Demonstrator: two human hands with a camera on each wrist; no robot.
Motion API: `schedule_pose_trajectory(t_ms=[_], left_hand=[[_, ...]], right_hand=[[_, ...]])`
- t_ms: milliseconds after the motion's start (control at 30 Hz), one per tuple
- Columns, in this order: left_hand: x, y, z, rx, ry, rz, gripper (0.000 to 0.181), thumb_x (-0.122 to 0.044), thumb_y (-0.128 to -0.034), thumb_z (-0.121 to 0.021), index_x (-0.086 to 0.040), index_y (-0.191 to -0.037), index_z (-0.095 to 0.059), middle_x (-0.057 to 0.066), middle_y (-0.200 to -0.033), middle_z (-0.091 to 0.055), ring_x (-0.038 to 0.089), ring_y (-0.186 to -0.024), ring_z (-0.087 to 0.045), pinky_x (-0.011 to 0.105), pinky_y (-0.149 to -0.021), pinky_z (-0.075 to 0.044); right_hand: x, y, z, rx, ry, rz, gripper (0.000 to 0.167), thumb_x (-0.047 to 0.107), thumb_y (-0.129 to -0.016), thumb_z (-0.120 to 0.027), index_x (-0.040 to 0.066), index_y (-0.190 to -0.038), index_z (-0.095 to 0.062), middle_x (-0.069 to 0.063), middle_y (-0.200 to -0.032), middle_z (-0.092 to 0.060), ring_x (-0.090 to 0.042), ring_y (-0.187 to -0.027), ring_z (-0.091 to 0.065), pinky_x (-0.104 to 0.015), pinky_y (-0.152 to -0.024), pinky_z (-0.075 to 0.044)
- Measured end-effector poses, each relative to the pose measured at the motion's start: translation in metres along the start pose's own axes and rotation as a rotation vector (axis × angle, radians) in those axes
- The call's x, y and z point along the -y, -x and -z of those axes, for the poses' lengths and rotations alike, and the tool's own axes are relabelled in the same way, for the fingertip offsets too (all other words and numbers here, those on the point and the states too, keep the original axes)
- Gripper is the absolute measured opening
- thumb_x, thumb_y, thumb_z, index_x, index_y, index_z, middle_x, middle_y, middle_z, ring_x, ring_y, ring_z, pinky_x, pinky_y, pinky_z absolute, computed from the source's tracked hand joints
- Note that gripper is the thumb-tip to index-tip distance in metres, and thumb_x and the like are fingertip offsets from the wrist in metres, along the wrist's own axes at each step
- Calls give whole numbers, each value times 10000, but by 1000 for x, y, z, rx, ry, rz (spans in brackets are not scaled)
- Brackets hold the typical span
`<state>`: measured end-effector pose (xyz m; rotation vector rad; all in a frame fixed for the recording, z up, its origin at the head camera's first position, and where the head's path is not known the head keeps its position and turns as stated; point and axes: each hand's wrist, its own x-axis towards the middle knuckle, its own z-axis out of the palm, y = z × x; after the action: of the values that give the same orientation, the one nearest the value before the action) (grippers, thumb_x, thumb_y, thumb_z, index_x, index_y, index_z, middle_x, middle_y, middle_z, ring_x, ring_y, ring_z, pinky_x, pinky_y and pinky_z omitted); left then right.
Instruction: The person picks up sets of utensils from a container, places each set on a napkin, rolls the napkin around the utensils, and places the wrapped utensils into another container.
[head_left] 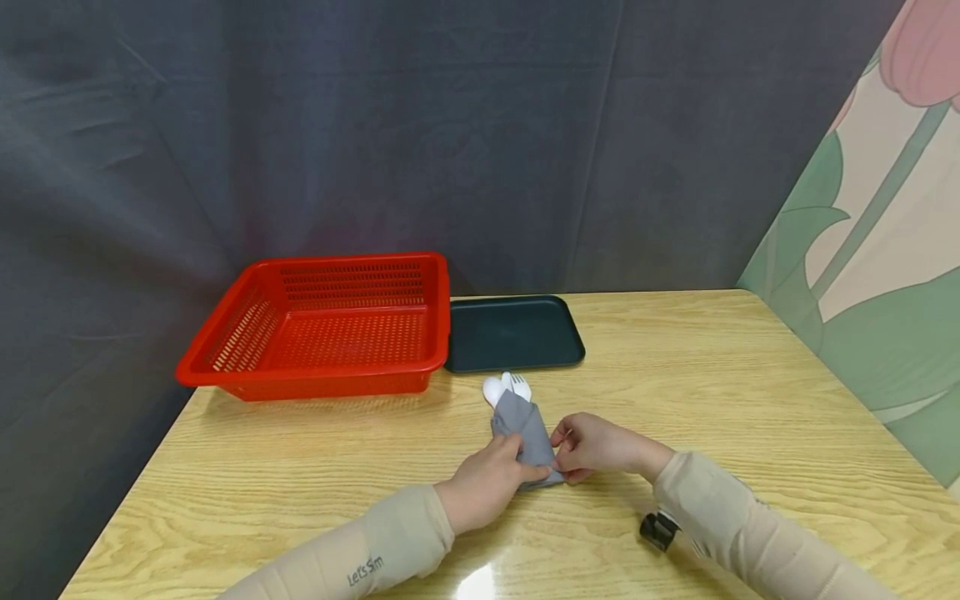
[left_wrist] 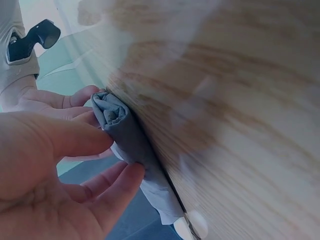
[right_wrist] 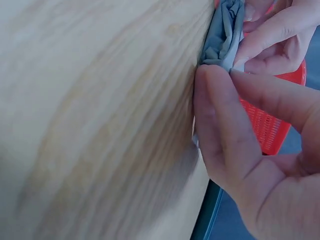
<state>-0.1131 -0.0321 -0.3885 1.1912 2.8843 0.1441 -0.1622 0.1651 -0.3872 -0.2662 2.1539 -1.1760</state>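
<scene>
A grey cloth napkin (head_left: 532, 435) lies on the table, folded round white cutlery. The heads of a spoon (head_left: 492, 390) and a fork (head_left: 519, 385) stick out of its far end. My left hand (head_left: 483, 485) holds the napkin from the left, thumb and fingers against the rolled cloth (left_wrist: 137, 142). At the near right corner, my right hand (head_left: 596, 446) pinches the napkin's edge between thumb and fingers. The right wrist view shows those fingertips at the bunched end of the cloth (right_wrist: 222, 40). The cutlery handles are hidden inside the wrap.
A red plastic basket (head_left: 337, 371) stands at the back left. Beside it, a dark rectangular tray (head_left: 513, 333) lies flat behind the cutlery. A dark curtain (head_left: 525, 150) hangs along the table's far edge, with a flower-patterned wall (head_left: 892, 292) on the right.
</scene>
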Motion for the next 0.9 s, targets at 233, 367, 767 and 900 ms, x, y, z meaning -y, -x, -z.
schedule_pose_trajectory(t_ms=[233, 367, 767, 900], left_hand=[[2, 0, -2, -21, 83, 11, 427, -47, -884, -565, -322, -1205, -624, 55, -1006, -505, 112, -821, -429, 184, -640, -432], [3, 0, -3, -18, 119, 26, 381, -26, -903, -543, -254, -1205, -595, 46, -996, -480, 111, -825, -431, 176, -650, -434], [4, 0, -8, -121, 110, 72, 228, 60, -825, -533, -45, -1019, -479, 44, -901, -404, 137, -832, -431, 199, -687, -467], [5, 1, -9, -139, 147, 92, 137, -15, -871, -563, -44, -988, -497, 48, -912, -387, 133, -816, -410, 188, -688, -460]], right_hand=[[-3, 1, 0, 21, -64, 18, 283, 17, -857, -608, -111, -1072, -475, -70, -809, -572, -114, -694, -601, -307, -693, -573], [-4, 0, 1, 27, -80, 20, 335, 37, -851, -631, -121, -1096, -467, -70, -819, -573, -113, -701, -598, -305, -701, -573], [-7, -2, 3, 85, -110, 45, 263, 35, -837, -642, -89, -1027, -510, -24, -794, -528, -101, -693, -577, -273, -696, -566], [-9, -2, 3, 104, -114, 69, 251, 39, -837, -642, -73, -1008, -497, -11, -758, -532, -90, -666, -580, -255, -678, -561]])
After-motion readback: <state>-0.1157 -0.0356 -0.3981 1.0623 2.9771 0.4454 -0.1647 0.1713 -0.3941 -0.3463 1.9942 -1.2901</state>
